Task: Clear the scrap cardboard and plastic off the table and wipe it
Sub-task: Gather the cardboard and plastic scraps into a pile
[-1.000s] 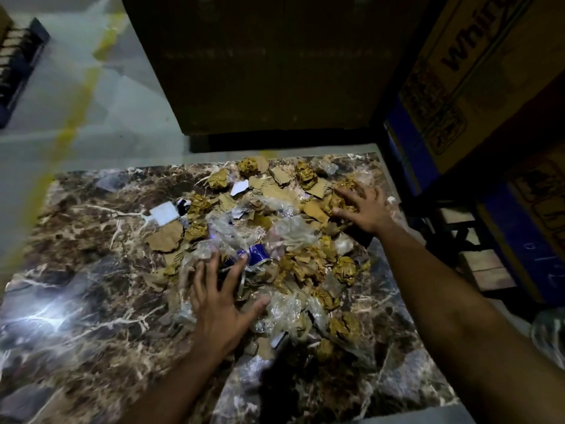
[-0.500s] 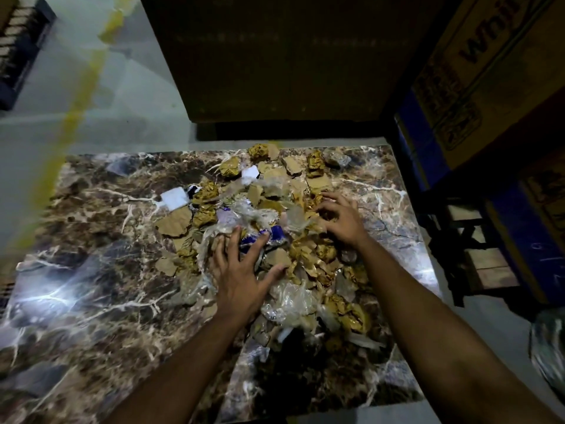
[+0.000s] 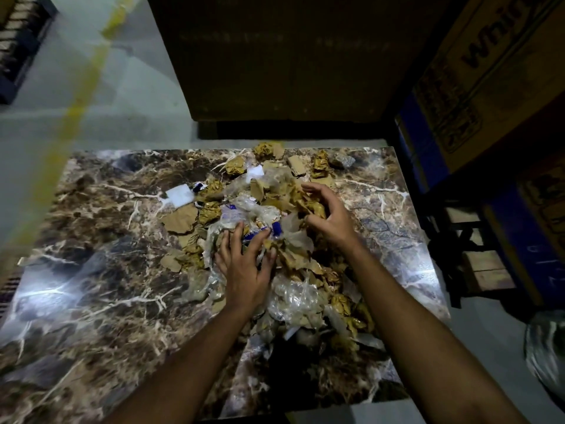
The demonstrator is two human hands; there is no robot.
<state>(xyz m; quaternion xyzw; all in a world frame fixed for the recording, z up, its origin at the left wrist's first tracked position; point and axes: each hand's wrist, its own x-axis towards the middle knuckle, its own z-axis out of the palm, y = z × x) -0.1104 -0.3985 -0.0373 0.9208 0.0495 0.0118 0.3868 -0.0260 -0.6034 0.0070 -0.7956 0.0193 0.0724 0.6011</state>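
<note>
The left hand (image 3: 244, 264) presses spread fingers on clear plastic wrap (image 3: 253, 212); the right hand (image 3: 328, 217) curls round crumpled cardboard scraps (image 3: 308, 203), mid-table (image 3: 91, 270). Gathering step; next, scoop the heap together and lift.

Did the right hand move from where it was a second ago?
Yes. The right hand was out by the table's right edge, and has swept left, inward over the marble, scooping cardboard scraps toward the middle of the pile near the left hand.
</note>
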